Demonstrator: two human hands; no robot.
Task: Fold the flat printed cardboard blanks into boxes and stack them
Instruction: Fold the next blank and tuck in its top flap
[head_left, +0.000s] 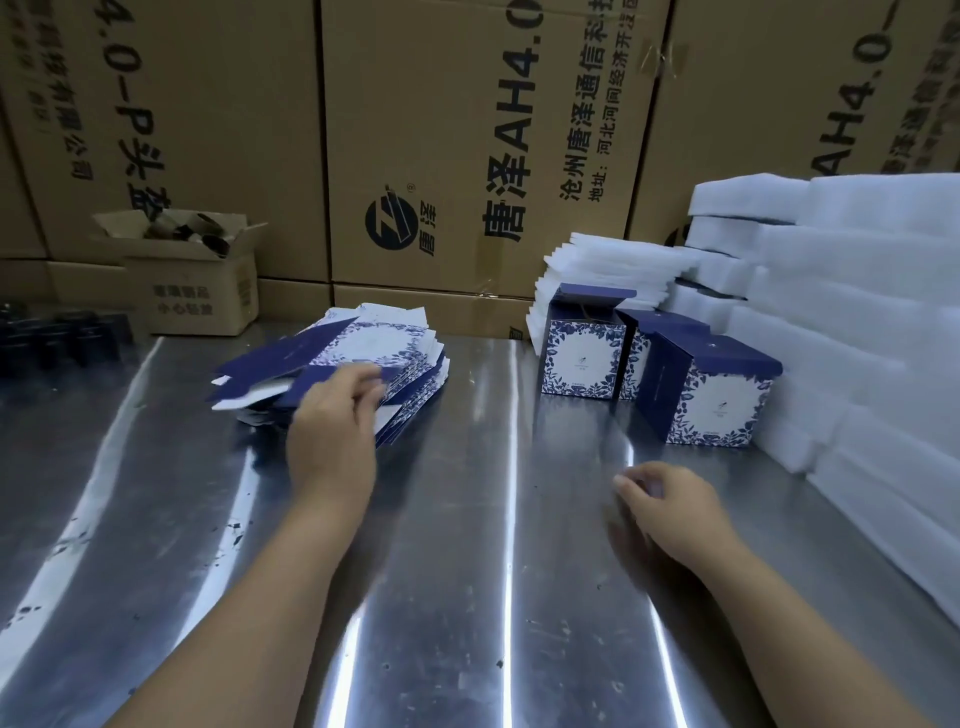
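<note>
Head view | left hand (332, 415) pinches top blank (275, 358) | right hand (670, 499) relaxed, empty | three boxes (582, 358) folded beyond it | many blanks (415, 395) left under left hand

A steel table (467, 597) carries stacked flat blanks (374, 338), three folded boxes (582, 358) and foam sheets (857, 312).

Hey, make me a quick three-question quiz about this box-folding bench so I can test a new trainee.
1. True or false: the right hand is holding a folded box.
2. How many folded boxes can be seen standing on the metal table?
3. The left hand touches: A) a folded box, B) the pile of flat blanks, C) nothing.

Key
1. False: it holds nothing.
2. Three.
3. B.
</note>
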